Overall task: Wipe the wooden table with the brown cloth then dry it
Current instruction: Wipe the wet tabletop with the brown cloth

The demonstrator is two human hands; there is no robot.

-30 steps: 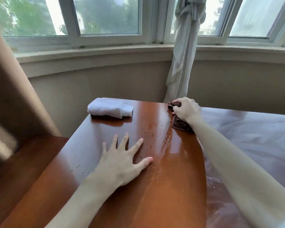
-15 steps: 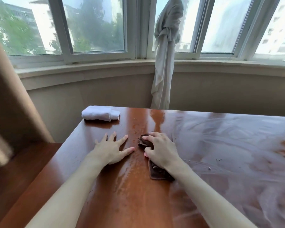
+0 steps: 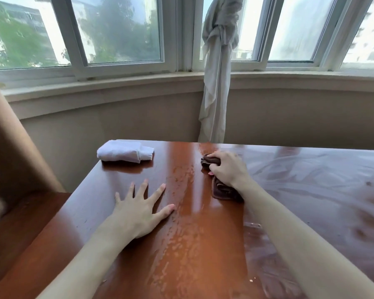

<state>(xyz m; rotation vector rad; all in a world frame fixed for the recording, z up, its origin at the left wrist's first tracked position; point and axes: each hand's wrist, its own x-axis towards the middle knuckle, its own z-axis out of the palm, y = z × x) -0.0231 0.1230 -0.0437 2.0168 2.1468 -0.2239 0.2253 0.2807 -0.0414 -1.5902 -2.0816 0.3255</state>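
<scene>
The right hand [image 3: 227,169] is gripping the crumpled brown cloth [image 3: 221,190] against the glossy wooden table [image 3: 192,244] near its far edge. The left hand [image 3: 138,210] is resting flat, fingers spread. A folded white cloth [image 3: 125,154] is lying far left.

no readable text, labels, numbers anywhere

I am looking into a home room: a polished wooden table [image 3: 138,266] is sitting by a curved bay window [image 3: 125,31], its knotted curtain [image 3: 216,83] hanging.
</scene>
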